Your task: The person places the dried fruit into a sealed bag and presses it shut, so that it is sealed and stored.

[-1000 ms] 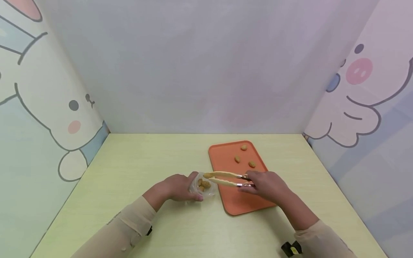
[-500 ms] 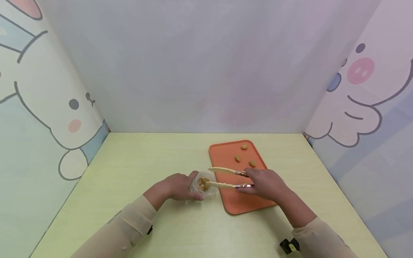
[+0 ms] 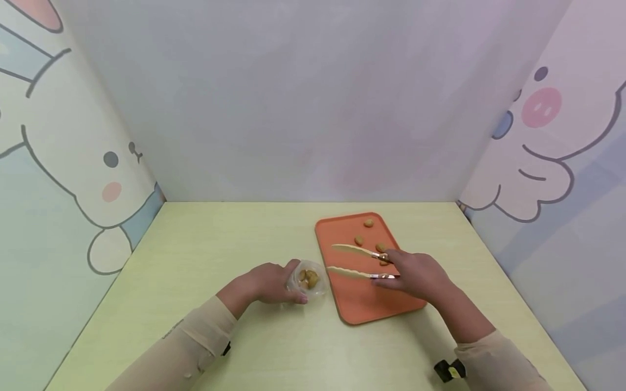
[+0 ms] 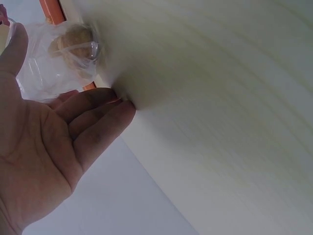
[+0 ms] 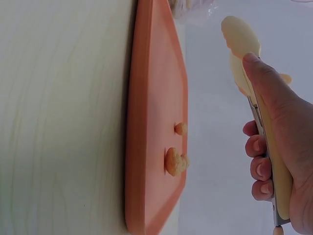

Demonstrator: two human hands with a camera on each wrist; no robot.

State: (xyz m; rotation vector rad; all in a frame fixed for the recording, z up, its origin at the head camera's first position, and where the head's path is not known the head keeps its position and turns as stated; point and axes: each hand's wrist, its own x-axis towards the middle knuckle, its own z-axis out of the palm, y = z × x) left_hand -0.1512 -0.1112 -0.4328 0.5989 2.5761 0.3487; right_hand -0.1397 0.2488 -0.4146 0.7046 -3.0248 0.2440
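My left hand (image 3: 279, 283) holds a clear plastic bag (image 3: 320, 290) upright on the table, thumb and forefinger around its mouth. Inside the bag lie several small golden-brown food pieces (image 3: 311, 279), also visible through the plastic in the left wrist view (image 4: 76, 44). With my right hand (image 3: 415, 277) I grip a pair of tongs (image 5: 274, 161) with cream tips and metal arms. The tongs' tips are spread apart over the tray, holding nothing. More golden-brown pieces (image 3: 369, 223) sit on the orange tray (image 3: 362, 304), one partly behind the tongs.
The orange tray lies slightly turned on the pale wooden table (image 3: 230, 233), right of the bag. A plain whitish wall (image 3: 313, 108) rises behind the table. Side panels with cartoon animals (image 3: 543, 108) stand left and right.
One piece left the tongs and is now in the bag. The tongs spread, then moved right and back over the tray with my right hand. The left hand stayed still.
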